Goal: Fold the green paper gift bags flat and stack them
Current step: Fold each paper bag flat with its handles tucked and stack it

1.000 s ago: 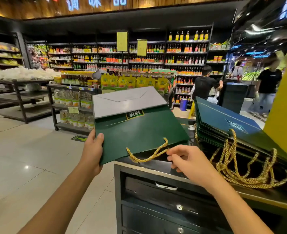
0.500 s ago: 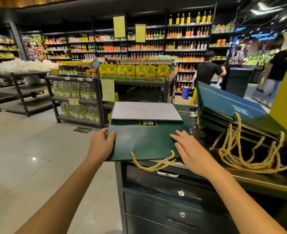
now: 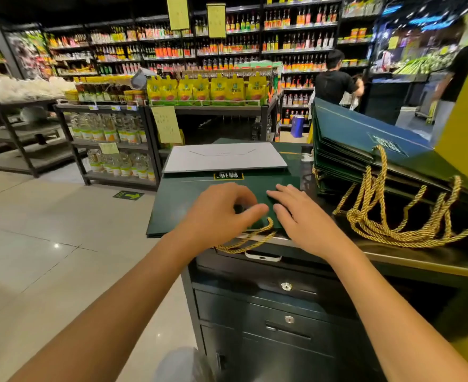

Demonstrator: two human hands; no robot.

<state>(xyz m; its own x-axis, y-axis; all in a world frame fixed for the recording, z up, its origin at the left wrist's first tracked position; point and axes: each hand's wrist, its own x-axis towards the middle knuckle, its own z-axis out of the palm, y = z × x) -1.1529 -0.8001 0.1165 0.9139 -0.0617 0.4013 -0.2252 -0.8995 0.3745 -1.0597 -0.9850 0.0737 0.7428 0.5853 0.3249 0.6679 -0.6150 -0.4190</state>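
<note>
On the green bag (image 3: 177,208), the right hand (image 3: 300,217) presses flat; the left hand (image 3: 216,216) curls, grip unclear. Best sweep outward from the bag's middle.

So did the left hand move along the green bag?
Yes. The left hand slid right, from the green bag's left edge at the counter's corner to the bag's middle, beside the right hand.
</note>
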